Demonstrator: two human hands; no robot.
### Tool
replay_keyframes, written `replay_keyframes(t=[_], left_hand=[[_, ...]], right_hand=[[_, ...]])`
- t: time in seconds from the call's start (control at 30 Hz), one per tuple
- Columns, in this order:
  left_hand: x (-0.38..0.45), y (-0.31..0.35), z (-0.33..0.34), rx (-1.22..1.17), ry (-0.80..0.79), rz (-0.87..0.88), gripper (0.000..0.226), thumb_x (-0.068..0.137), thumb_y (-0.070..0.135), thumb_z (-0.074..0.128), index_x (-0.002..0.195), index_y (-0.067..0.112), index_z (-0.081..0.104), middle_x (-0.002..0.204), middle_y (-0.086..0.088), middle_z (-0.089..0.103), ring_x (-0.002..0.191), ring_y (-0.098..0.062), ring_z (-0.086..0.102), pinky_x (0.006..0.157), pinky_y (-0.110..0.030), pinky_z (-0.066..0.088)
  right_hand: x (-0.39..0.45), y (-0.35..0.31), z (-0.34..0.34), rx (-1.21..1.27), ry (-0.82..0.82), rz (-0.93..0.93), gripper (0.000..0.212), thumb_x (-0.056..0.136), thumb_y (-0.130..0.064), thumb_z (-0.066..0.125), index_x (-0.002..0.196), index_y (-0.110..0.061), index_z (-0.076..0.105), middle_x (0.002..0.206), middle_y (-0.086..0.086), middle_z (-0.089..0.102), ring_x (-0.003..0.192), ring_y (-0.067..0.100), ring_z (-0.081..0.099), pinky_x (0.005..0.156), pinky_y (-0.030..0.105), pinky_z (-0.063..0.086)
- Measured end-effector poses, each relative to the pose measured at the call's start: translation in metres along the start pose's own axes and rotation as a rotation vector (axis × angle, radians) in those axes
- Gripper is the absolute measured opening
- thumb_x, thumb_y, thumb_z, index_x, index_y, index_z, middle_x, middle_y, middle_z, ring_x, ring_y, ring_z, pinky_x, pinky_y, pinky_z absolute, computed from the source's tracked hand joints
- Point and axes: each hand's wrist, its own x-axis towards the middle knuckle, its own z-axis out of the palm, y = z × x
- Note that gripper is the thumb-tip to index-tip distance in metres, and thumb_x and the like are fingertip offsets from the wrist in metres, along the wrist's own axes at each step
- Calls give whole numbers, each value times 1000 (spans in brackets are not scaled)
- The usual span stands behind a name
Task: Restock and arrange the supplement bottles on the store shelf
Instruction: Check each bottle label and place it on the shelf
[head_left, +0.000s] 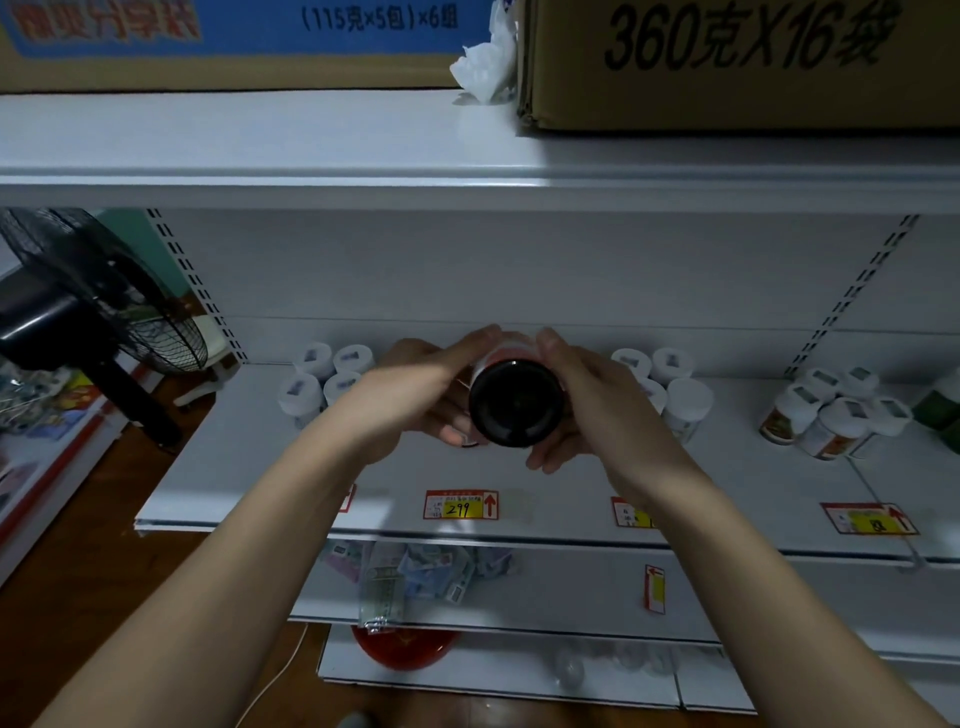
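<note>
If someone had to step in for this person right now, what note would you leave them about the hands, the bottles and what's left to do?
Left hand: its grip curls round the left side of the dark bottle.
Right hand: grips the bottle's right side.
The bottle is held sideways above the middle shelf, its dark round end facing the camera, not yet set down.
Done: white-capped bottles stand in three groups, left group, middle group, right group.
Left: set this bottle down, probably in the gap behind the 299 price tag, then tidy the rows.
</note>
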Motion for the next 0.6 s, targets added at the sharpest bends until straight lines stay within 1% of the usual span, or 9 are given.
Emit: replay_keyframes(t=[0.03, 0.1, 0.17, 0.2, 0.27, 0.43, 0.53, 0.6], left_hand=[[0, 2, -1, 2, 2, -7, 62, 94, 54, 55, 96, -6, 72, 74, -20, 73, 53, -19, 66, 44, -21, 47], [0, 5, -1, 7, -13, -9, 65, 93, 56, 54, 99, -5, 72, 80, -22, 74, 62, -25, 70, 44, -21, 47], [-1, 7, -1, 4, -31, -15, 66, 93, 58, 53, 102, -4, 72, 83, -23, 74, 74, -34, 73, 44, -21, 47], [-1, 7, 0, 2, -39, -16, 66, 93, 59, 52, 102, -4, 72, 84, -23, 75, 77, -35, 73, 44, -21, 47], [-3, 7, 0, 1, -46, -18, 66, 93, 59, 53, 102, -4, 72, 83, -22, 75, 74, -33, 74, 44, -20, 46], [-4, 4, -2, 7, -37, 0, 64, 93, 57, 54, 99, -3, 73, 83, -21, 75, 61, -21, 69, 45, -21, 47], [-5, 3, -2, 13, -41, 40, 61, 94, 56, 53, 97, -2, 73, 81, -19, 75, 59, -18, 67, 46, -21, 47], [-4, 1, -3, 25, -39, 84, 58, 93, 56, 55, 98, 1, 73, 82, -16, 75, 62, -20, 68, 49, -23, 48]], right_hand=[[0, -3, 0, -1, 1, 5, 53, 97, -58, 42, 110, -13, 67, 72, 21, 72, 54, 33, 68, 48, 29, 51], [1, -9, -2, 2, -6, 15, 57, 97, -60, 41, 103, -11, 69, 69, 23, 70, 51, 31, 66, 46, 28, 50], [0, -12, -4, 5, -9, 19, 59, 97, -61, 41, 100, -10, 70, 67, 23, 69, 49, 29, 65, 46, 27, 49], [0, -12, -4, 7, -10, 19, 58, 97, -61, 41, 99, -10, 70, 67, 24, 69, 49, 29, 65, 45, 27, 49], [-1, -11, -4, 14, -9, 24, 58, 97, -61, 42, 100, -10, 70, 68, 25, 69, 49, 29, 65, 46, 28, 50], [-3, -8, -1, 13, -3, 34, 54, 97, -59, 44, 107, -13, 68, 72, 24, 71, 53, 32, 67, 48, 29, 51], [-5, -8, -1, 11, 5, 4, 44, 97, -55, 46, 110, -19, 68, 78, 16, 75, 58, 34, 70, 51, 31, 55], [-6, -6, -1, 6, 14, -32, 38, 97, -52, 50, 118, -25, 67, 89, 9, 76, 64, 32, 73, 56, 35, 60]])
